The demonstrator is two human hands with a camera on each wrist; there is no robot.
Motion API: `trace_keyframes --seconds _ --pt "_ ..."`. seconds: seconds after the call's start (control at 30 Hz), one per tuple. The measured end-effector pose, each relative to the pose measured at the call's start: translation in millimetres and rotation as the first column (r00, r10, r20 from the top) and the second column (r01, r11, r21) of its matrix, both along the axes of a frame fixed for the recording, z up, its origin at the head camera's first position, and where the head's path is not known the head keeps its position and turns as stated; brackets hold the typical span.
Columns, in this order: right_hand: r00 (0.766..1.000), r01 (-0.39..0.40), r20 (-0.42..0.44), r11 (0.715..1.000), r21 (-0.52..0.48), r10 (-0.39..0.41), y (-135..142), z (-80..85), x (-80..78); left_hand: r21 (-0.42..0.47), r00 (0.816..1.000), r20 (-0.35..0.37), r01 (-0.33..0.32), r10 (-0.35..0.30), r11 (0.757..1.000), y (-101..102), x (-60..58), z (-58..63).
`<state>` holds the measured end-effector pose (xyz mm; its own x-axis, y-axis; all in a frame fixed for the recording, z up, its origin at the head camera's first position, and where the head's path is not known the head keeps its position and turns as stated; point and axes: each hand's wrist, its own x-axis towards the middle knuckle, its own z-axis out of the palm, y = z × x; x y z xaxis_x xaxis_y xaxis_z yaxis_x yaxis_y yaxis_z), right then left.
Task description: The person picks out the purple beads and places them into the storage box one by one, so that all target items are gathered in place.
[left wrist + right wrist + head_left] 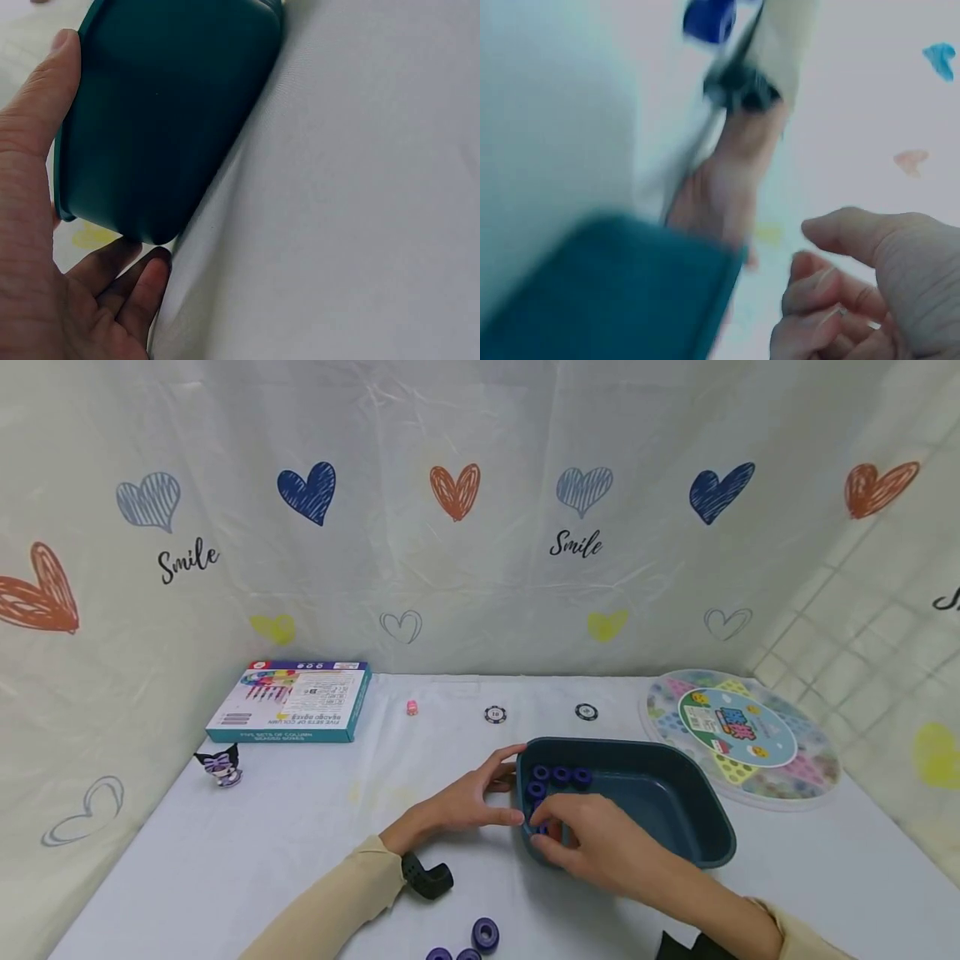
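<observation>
A dark teal plastic tub [660, 789] stands on the white-covered table. My left hand [472, 800] rests at its left end, thumb and fingers spread along the outside; in the left wrist view the thumb [46, 90] lies beside the rim and the fingertips touch low on the wall. Several purple ring-shaped pieces [561, 782] sit inside along the far and left walls. My right hand [600, 839] is over the tub's left front part, partly hiding pieces there. A gap shows between its thumb and bent fingers in the right wrist view, with nothing held.
More purple rings [485, 947] lie at the table's near edge. Behind the tub are two poker chips [587, 712] and a small pink piece [412, 707]. A boxed set [292, 706] and a small figurine [222, 767] stand left; a round patterned case [795, 777] lies right.
</observation>
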<state>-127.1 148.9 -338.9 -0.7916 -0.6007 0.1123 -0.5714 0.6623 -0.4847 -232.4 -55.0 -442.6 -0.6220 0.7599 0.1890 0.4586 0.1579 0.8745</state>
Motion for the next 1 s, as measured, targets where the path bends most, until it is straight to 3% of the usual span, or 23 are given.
trace_keyframes --seconds 0.1,0.23,0.43,0.7,1.0 --pt "0.986 -0.13 0.099 0.991 -0.036 0.133 -12 -5.3 11.8 0.003 1.0 -0.005 0.001 -0.001 1.0 0 -0.3 0.9" --pt "0.926 -0.292 0.245 0.956 -0.022 0.289 -26 -16.2 21.8 -0.009 1.0 -0.015 -0.005 0.005 1.0 0 0.2 2.9" --pt "0.866 -0.392 0.347 0.92 0.023 0.36 -35 -33.6 23.7 -0.001 1.0 -0.026 -0.001 0.001 1.0 0 0.0 1.1" --pt "0.875 -0.446 0.258 0.889 0.105 0.409 -36 -42.5 21.8 -0.012 0.999 -0.033 -0.01 0.01 1.0 0 0.2 -1.3" --pt "0.848 -0.434 0.359 0.9 0.045 0.391 -18 -45.2 21.5 -0.008 1.0 -0.017 -0.007 0.007 1.0 0 1.3 1.5"
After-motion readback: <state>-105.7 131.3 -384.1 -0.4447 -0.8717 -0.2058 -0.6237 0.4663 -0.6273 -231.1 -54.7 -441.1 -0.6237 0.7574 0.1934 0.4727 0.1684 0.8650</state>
